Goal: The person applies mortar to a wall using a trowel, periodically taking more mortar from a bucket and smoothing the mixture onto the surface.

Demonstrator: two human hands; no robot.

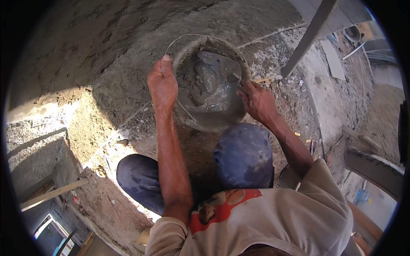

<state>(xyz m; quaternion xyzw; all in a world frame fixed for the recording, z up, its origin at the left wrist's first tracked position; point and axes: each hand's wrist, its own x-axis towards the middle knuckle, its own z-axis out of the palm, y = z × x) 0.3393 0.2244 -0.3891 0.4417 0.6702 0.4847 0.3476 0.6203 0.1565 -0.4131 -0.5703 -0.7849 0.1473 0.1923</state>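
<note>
- The mortar bucket (218, 121) stands on the rubble-strewn ground (267, 64), just in front of your right knee (244, 155), its mouth facing up toward you.
- Your left hand (163, 81) is closed around the wire bail (188, 35) at the bucket's left side, thumb uppermost.
- Your right hand (258, 100) is curled at the right rim, seemingly around the handle of a trowel; the fingers hide the grip, but the flat blade (220, 59) shows inside.
- The wet grey mortar (208, 85) looks soft, dense and sticky, so the bucket likely feels heavy and drags on the blade.
- The thin bail probably bites under load; its middle suits lifting, the rim steadying.
- Smeared surfaces may be slippery, so hold the trowel by its handle.
</note>
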